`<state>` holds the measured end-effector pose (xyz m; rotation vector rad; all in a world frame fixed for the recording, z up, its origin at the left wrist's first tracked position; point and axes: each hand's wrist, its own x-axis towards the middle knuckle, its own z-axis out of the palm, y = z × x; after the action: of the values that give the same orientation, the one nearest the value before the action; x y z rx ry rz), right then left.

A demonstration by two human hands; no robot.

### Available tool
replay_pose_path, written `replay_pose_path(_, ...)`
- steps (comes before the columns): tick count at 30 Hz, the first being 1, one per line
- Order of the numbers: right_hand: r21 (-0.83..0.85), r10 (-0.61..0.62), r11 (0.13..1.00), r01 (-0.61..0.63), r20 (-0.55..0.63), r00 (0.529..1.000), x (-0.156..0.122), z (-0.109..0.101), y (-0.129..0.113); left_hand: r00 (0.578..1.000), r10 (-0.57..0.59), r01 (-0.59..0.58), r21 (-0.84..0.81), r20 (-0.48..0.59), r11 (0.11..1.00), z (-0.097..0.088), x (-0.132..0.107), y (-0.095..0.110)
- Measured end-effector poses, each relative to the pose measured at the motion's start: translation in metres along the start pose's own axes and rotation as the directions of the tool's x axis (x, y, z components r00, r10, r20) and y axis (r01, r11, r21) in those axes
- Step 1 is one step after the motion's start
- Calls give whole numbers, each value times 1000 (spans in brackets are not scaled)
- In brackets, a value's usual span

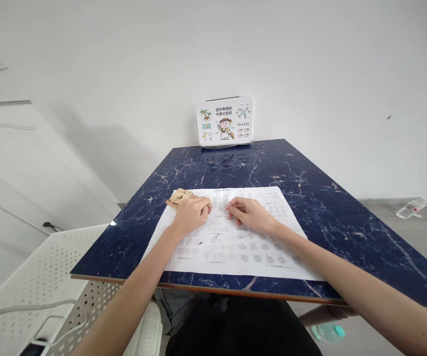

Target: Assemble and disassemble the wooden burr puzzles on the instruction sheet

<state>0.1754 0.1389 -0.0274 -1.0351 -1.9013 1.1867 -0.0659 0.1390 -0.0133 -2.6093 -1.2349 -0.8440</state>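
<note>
A large white printed sheet (272,247) with rows of small grey figures lies on the dark blue marbled table. My left hand (194,213) rests on its upper left part with the fingers curled in, and what they hold, if anything, is hidden. Just beyond that hand is a small light wooden piece (180,195) with a dark notch, partly covered by it. To the right, my right hand (249,213) is bent over the sheet, fingers drawn together, and I cannot make out anything in them. Tiny black bits (216,236) lie on the paper between my wrists.
A white case (225,122) with cartoon prints stands against the wall at the table's (235,168) far edge. A white perforated rack (61,267) with a cable is at the left. Plastic bottles (328,332) lie on the floor at the right.
</note>
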Motion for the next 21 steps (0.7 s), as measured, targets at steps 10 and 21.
replay_pose_path(10,-9,-11,1000,11,-4,1000,0,0,2,1000,-9,9,8,9,1000,0,0,0)
replay_pose_path(21,-14,0,1000,0,1,1000,2,0,0,990,-100,105,44,-101,994,1,2,-3)
